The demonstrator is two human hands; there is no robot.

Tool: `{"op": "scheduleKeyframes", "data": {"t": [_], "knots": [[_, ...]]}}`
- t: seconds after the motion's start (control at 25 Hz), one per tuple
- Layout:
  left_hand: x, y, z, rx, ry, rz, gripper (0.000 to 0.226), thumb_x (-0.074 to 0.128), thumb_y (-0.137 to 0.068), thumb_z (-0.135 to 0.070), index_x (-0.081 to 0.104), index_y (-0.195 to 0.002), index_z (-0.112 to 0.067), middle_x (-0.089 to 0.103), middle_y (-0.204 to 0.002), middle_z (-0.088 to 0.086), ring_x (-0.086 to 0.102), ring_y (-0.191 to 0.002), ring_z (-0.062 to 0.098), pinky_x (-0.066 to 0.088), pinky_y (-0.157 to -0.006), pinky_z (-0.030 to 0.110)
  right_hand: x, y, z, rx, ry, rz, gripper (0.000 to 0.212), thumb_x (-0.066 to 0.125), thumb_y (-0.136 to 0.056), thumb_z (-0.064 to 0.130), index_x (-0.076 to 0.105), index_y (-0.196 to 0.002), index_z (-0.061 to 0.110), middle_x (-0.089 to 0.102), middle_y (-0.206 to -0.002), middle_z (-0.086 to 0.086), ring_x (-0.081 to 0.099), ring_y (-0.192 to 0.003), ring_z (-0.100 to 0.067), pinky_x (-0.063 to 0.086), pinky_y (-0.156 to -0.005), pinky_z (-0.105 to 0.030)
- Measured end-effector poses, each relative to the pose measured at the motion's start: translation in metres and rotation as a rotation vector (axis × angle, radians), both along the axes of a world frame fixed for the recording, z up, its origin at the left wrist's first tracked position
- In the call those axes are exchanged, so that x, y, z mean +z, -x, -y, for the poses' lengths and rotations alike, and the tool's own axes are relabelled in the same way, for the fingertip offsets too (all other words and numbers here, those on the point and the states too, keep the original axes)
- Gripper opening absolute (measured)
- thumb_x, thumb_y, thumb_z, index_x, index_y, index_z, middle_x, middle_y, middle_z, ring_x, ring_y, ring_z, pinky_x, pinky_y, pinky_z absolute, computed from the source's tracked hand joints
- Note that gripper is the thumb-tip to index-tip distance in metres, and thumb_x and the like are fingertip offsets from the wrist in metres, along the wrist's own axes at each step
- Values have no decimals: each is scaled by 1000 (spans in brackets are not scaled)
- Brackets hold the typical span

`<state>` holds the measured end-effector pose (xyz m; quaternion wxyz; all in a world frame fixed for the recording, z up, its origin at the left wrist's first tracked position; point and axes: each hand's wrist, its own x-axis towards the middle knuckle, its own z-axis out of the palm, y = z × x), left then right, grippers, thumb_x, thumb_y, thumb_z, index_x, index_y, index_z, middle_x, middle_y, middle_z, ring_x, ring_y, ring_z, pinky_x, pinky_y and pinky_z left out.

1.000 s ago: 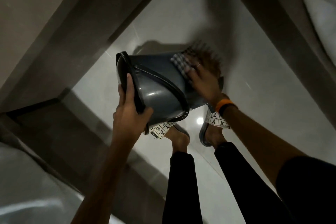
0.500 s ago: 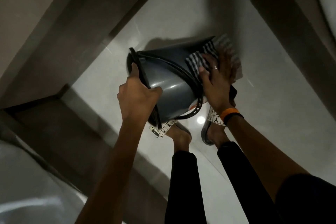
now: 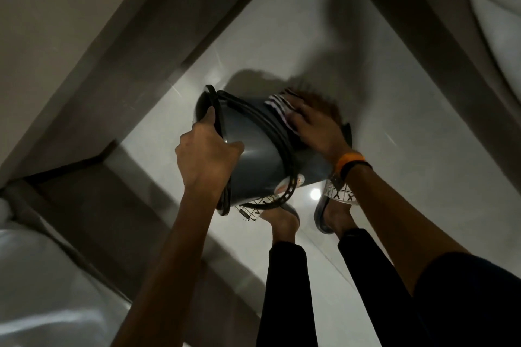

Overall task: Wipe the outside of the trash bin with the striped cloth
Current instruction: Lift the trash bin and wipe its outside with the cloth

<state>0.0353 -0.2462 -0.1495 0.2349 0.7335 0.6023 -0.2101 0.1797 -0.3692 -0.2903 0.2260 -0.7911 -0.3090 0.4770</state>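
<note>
A dark grey trash bin [image 3: 253, 160] is held tipped on its side in the air above the floor, its rim toward the left. My left hand [image 3: 205, 158] grips the rim, thumb over the edge. My right hand [image 3: 318, 127], with an orange band at the wrist, presses the black-and-white striped cloth [image 3: 282, 110] flat against the bin's outer wall near its base. The hand and the cloth are blurred by motion. A thin dark handle loops around the bin's body.
Pale glossy floor tiles [image 3: 282, 36] lie below, bordered by dark furniture frames [image 3: 158, 45] on the left and right. White bedding [image 3: 33, 276] shows at the lower left and upper right. My two feet in sandals [image 3: 335, 200] stand right under the bin.
The right hand has slid the striped cloth back and forth over the bin's side. The bin has turned slightly in the left hand, whose grip on the rim has held.
</note>
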Motion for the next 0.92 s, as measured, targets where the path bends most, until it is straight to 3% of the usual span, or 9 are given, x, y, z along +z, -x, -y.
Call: {"op": "scheduleKeyframes", "data": {"t": [0.12, 0.28, 0.4, 0.48, 0.56, 0.6, 0.68, 0.8, 0.92], "knots": [[-6, 0, -3, 58, 25, -19, 43, 76, -75, -25, 66, -116, -14, 65, -86, 6, 62, -82, 28, 42, -71, 32, 6, 38, 46, 17, 74, 208, 53, 30, -105, 52, 35, -156, 38, 29, -169, -4, 24, -156, -34, 20, -126, -60], [-11, 3, -14, 112, 42, -63, 41, 77, -76, -30, 69, -113, -12, 73, -96, 11, 67, -86, 28, 46, -70, 33, 16, 101, 101, 491, -305, 365, 53, 22, -107, 57, 17, -159, 48, 2, -175, -4, -1, -161, -35, 8, -126, -69], [-10, 7, -6, -9, -62, -72, 49, 72, -74, -41, 66, -116, -18, 75, -99, 11, 70, -90, 34, 51, -74, 35, -4, 77, 111, 181, -111, 348, 58, 31, -105, 54, 13, -159, 44, 0, -174, -5, -2, -161, -35, 17, -122, -72], [-12, 16, 12, -58, -55, -6, 69, 71, -73, -42, 53, -138, -29, 72, -123, 10, 70, -105, 34, 57, -89, 44, -9, 66, 107, -65, 6, 242, 63, 38, -100, 52, 22, -159, 37, 8, -173, -8, 3, -160, -37, 19, -123, -71], [-11, 31, 36, -4, 124, 173, 104, 81, -73, -30, 21, -158, -42, 30, -167, 2, 47, -143, 29, 49, -108, 53, -9, 62, 107, -153, -64, 152, 60, 39, -99, 51, 20, -156, 48, 7, -173, -6, 3, -161, -31, 18, -128, -63], [-10, 39, 48, 6, 210, 254, 117, 84, -72, -24, 9, -160, -45, 5, -173, -4, 27, -155, 28, 44, -113, 57, -7, 58, 109, -219, -105, 73, 57, 39, -100, 53, 17, -153, 57, 6, -174, -2, 1, -162, -22, 16, -132, -53], [-11, 58, 71, -49, 251, 325, 123, 86, -73, -16, 3, -159, -41, -13, -172, 0, 3, -159, 25, 40, -116, 57, -6, 41, 106, -384, -104, -59, 55, 40, -101, 53, 19, -151, 60, 3, -174, 6, -3, -160, -4, 11, -134, -34], [-9, 75, 82, 22, 174, 328, 115, 84, -75, -21, 9, -159, -45, 3, -173, 6, 28, -153, 27, 45, -114, 48, -14, 10, 78, -382, 2, -51, 57, 46, -104, 43, 30, -158, 36, 6, -174, 2, -1, -162, -21, 9, -132, -54], [-10, 70, 60, 164, 89, 250, 102, 74, -75, -26, 21, -161, -36, 47, -156, 8, 59, -129, 35, 49, -109, 48, -2, 11, 47, -186, -174, -6, 50, 48, -102, 35, 48, -151, 25, 30, -167, -9, 22, -157, -31, 21, -128, -59]]}}
